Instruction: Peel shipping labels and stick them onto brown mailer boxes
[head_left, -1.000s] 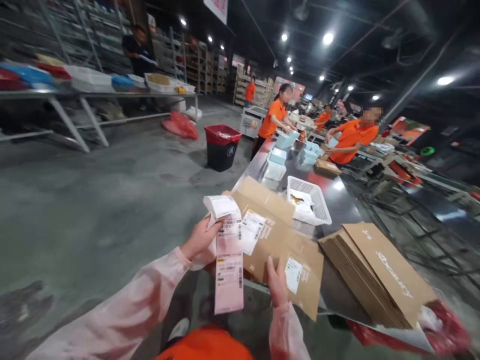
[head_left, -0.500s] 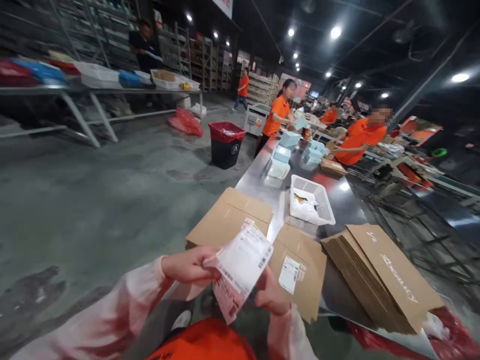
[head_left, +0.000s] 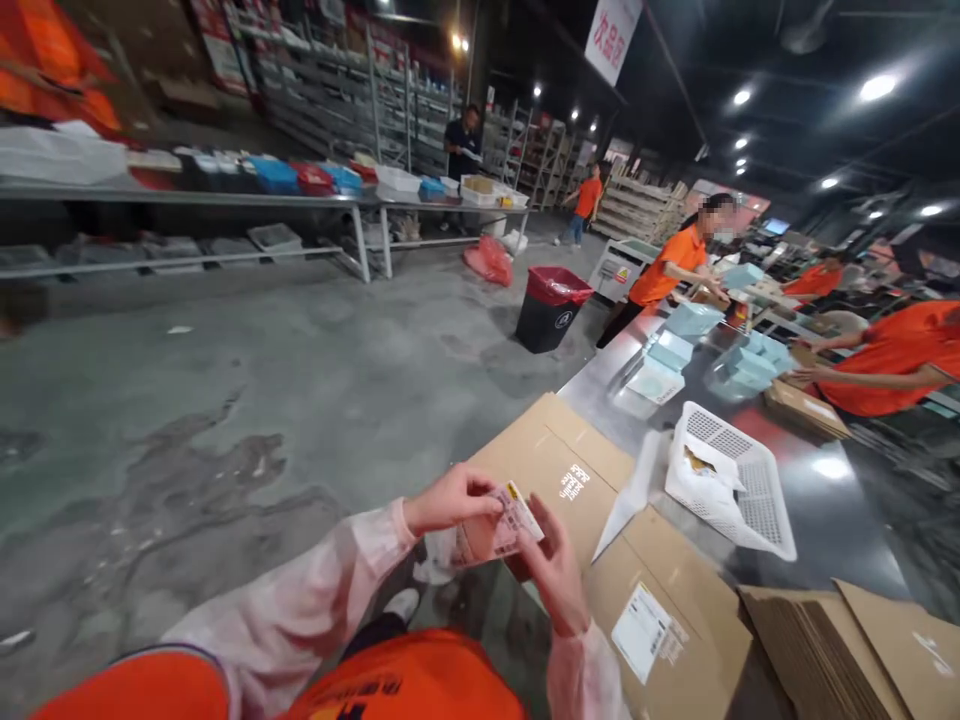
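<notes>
In front of my body I hold folded printed shipping labels (head_left: 495, 530), partly pink, with a yellow mark on the top edge. My left hand (head_left: 450, 503) pinches them on the left side, thumb on top. My right hand (head_left: 553, 570) closes around their right edge; some of its fingers are hidden behind. Just beyond my hands lies a flattened cardboard box (head_left: 544, 440) with white printing. To the right, another flat carton (head_left: 675, 625) bears a white shipping label (head_left: 640, 632). A loose white sheet (head_left: 632, 490) lies between these cartons and the basket.
A white plastic basket (head_left: 772, 500) with crumpled white material stands on the metal table (head_left: 847, 520). Cardboard sheets (head_left: 817, 640) are stacked at the right. Pale blue boxes (head_left: 667, 350) stand farther off, near co-workers in orange. A black bin (head_left: 547, 315) is on the floor.
My view has swung left, so the table appears farther right. The labels, spread out before, are now turned and folded smaller between my hands. My right hand has come up to their edge.
</notes>
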